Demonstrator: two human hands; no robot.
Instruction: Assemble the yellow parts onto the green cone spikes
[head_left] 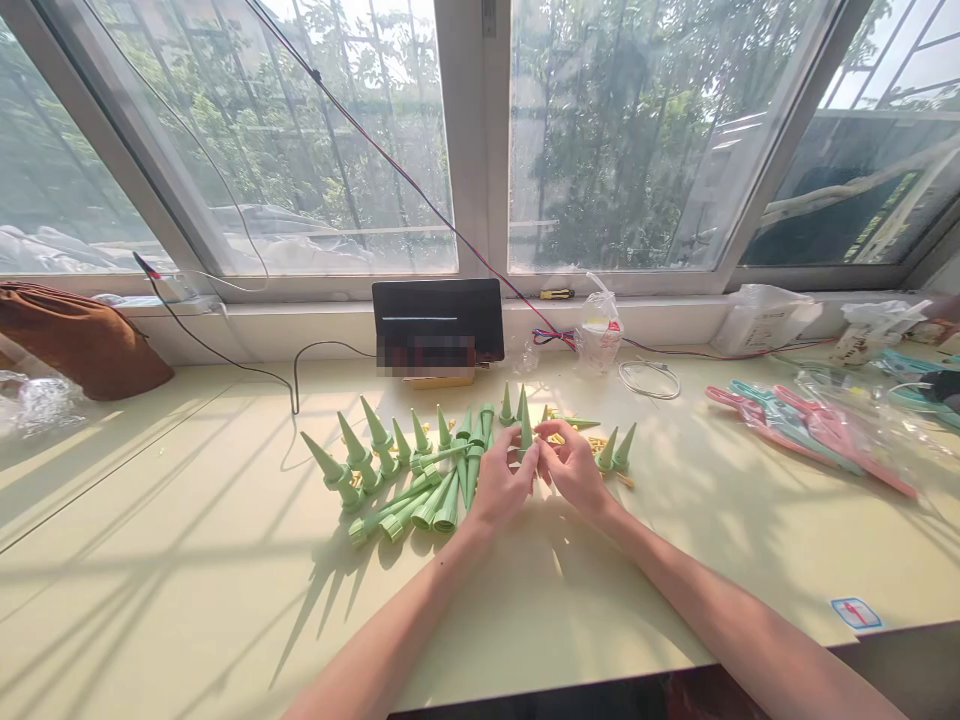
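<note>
Just right of the frame's centre, the left hand (504,482) pinches an upright green plastic cone (526,420) near its base, between thumb and fingers, with the point toward the top of the frame. The right hand (576,468) comes in from the lower right, its fingers curled and their tips close together at the cone's base; whether they grip it too, I cannot tell. Left of the hands, across the middle of the frame, lies a pile of longer green plastic spikes (420,508), several with their open ends toward the bottom edge. A slanting row of green cones standing on collars (356,446) borders the pile on its left and upper side, and two more upright cones (615,450) stand just right of the right hand, near small yellow pieces (597,443). All this rests on a pale yellow-green table (187,610) crossed by sunlight and shadow. Above the pile, at upper centre, a black tablet (439,318) leans by the window ledge. At the right of the frame lie pink and teal plastic items (806,425), partly under clear wrapping; at the far left is a brown pouch (82,340).
</note>
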